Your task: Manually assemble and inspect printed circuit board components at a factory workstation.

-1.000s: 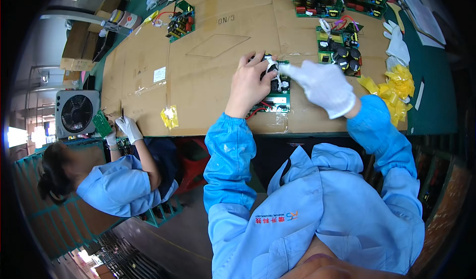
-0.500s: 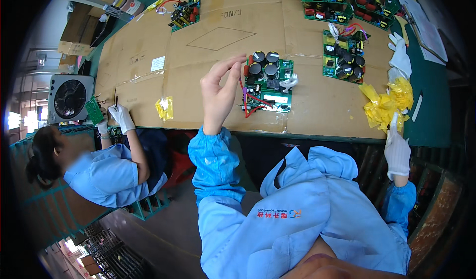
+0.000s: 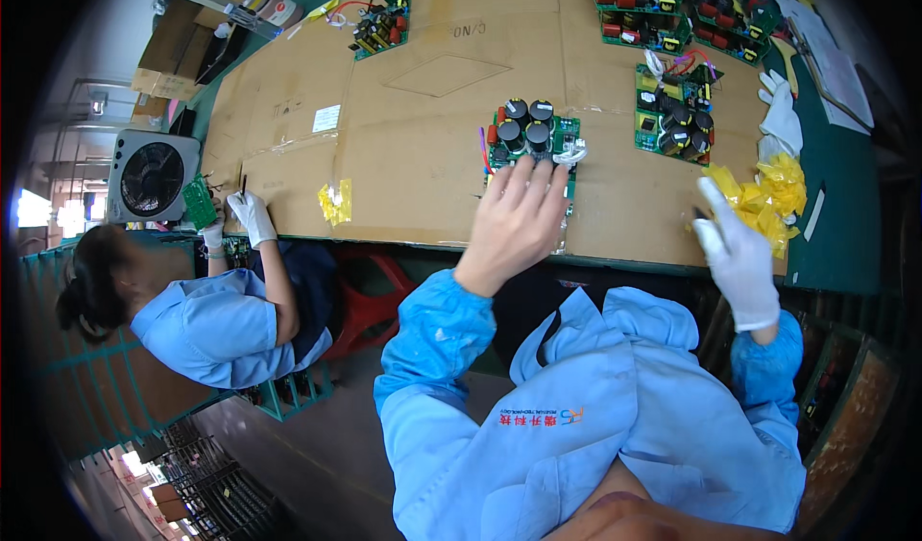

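Head view. The person's bare left hand [image 3: 516, 222] lies flat, palm down, at the near edge of the cardboard-covered table [image 3: 423, 147]. Its fingers [image 3: 538, 178] are held straight and close together, the tips resting on the near edge of a green circuit board [image 3: 534, 142]; nothing is pinched. This board sits near the middle of the near edge of the cardboard and carries four upright black cylindrical capacitors [image 3: 526, 124], a white connector [image 3: 571, 153] at its right side and red wires at its left side.

The right hand [image 3: 738, 251], in a white glove, is raised over the near right part of the table, fingers extended and slightly apart, holding nothing that can be made out. Just beyond its fingertips lies a heap of crumpled yellow tape [image 3: 768, 190].

A second green board [image 3: 674, 109] with black capacitors lies farther right of the first; more boards [image 3: 663, 3] stand along the far edge, and one small board [image 3: 381, 24] lies toward the far left corner. A spare white glove [image 3: 780, 118] lies at the right edge. A scrap of yellow tape [image 3: 335, 202] lies on the near left part.

At the left edge, a co-worker in a blue coat [image 3: 206, 325] has gloved hands [image 3: 252, 216] on the table corner, beside a small fan [image 3: 152, 176].
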`<state>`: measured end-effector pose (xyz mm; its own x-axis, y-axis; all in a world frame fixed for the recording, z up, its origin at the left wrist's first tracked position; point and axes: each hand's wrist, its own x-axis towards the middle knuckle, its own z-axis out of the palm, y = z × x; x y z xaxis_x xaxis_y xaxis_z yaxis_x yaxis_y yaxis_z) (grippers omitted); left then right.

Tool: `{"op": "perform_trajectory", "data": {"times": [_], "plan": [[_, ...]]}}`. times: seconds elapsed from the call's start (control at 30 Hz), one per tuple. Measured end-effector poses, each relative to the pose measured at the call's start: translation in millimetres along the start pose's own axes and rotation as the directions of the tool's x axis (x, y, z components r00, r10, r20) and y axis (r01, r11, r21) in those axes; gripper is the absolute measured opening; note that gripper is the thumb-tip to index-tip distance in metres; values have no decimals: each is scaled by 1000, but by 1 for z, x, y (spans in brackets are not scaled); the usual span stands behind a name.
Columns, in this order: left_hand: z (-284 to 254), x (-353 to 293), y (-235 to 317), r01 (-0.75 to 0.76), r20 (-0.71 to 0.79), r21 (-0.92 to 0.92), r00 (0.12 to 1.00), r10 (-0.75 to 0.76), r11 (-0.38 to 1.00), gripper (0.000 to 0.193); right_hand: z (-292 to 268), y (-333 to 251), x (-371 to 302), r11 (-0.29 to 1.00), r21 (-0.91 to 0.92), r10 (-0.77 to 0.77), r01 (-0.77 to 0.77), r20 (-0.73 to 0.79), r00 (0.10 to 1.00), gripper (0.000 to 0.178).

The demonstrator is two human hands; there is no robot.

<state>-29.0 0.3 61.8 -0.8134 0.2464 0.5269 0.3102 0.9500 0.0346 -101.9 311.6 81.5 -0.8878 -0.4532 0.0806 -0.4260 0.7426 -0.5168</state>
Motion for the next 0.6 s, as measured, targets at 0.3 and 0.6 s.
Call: {"op": "perform_trajectory", "data": {"times": [0.3, 0.6], "plan": [[34, 30, -8, -5, 322, 13, 947, 0, 1000, 70, 63, -12, 18, 950, 52, -307, 309, -41, 951, 47], [62, 53, -5, 325, 224, -138, 930, -290, 936, 41, 76, 5, 5, 916, -143, -392, 376, -109, 913, 47]]}}
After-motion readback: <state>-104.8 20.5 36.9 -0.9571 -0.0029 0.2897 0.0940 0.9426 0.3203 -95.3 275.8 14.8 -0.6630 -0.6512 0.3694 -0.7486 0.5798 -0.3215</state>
